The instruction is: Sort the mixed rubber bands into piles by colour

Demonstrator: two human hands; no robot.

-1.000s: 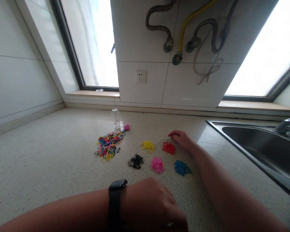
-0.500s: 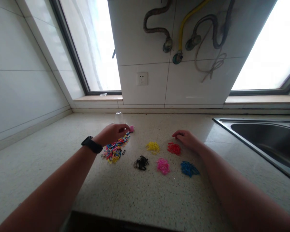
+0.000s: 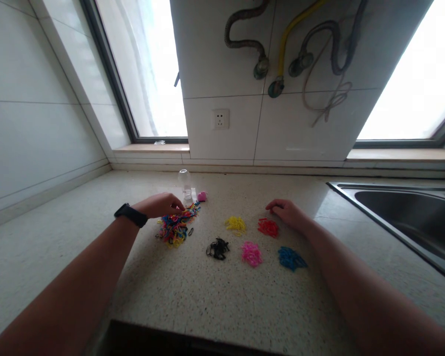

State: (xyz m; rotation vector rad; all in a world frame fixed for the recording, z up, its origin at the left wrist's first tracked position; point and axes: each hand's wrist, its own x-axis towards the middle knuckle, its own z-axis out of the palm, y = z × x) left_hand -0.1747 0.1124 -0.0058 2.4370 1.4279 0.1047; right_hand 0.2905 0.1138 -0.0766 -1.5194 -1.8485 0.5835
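While five small sorted heaps lie right of it, the mixed pile of bands (image 3: pixel 176 226) remains large, left hand (image 3: pixel 159 205) fingers curled onto its far edge, right hand (image 3: pixel 287 212) resting loosely open beside the red heap (image 3: pixel 268 227)

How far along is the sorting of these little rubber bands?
Five small single-colour heaps already lie apart: yellow heap, red heap, black heap, pink heap, blue heap. The left hand reaches into the mixed pile, which looks much bigger than any heap. The right hand rests beside the red heap.
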